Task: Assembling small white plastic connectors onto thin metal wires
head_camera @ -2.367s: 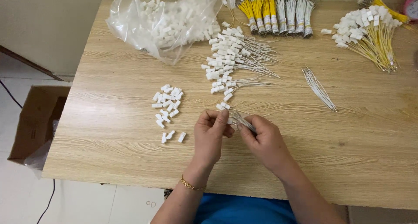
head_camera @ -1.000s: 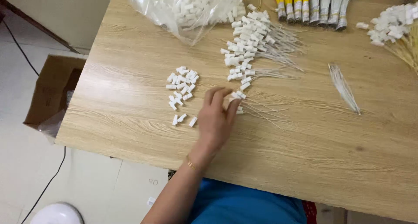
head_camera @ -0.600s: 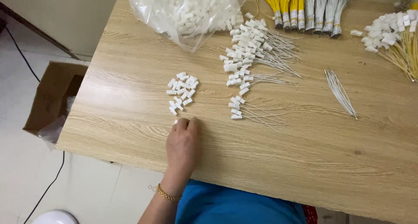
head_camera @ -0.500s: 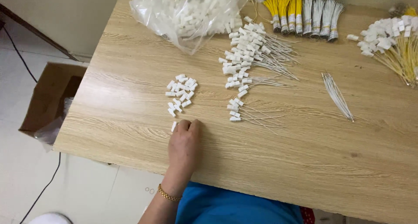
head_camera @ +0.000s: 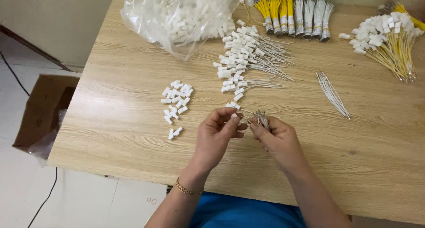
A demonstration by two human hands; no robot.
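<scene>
My left hand (head_camera: 217, 137) pinches a small white plastic connector (head_camera: 233, 116) between thumb and fingertips above the wooden table (head_camera: 110, 135). My right hand (head_camera: 279, 141) grips a small bundle of thin grey wires (head_camera: 261, 118), their ends pointing up, close to the connector. A loose pile of white connectors (head_camera: 176, 99) lies to the left of my hands. Finished grey wires with white connectors (head_camera: 243, 62) are heaped just beyond my hands.
A clear plastic bag of white connectors (head_camera: 186, 17) lies at the back left. Yellow and grey taped wire bundles (head_camera: 294, 11) sit at the back, yellow wires with connectors (head_camera: 387, 42) at the right, loose grey wires (head_camera: 332, 94) mid-right. A cardboard box (head_camera: 42, 115) stands on the floor.
My left hand picked a connector from the table near the small pile and lifted it to the middle. My right hand has come back into view holding wires. The camera tilted.
</scene>
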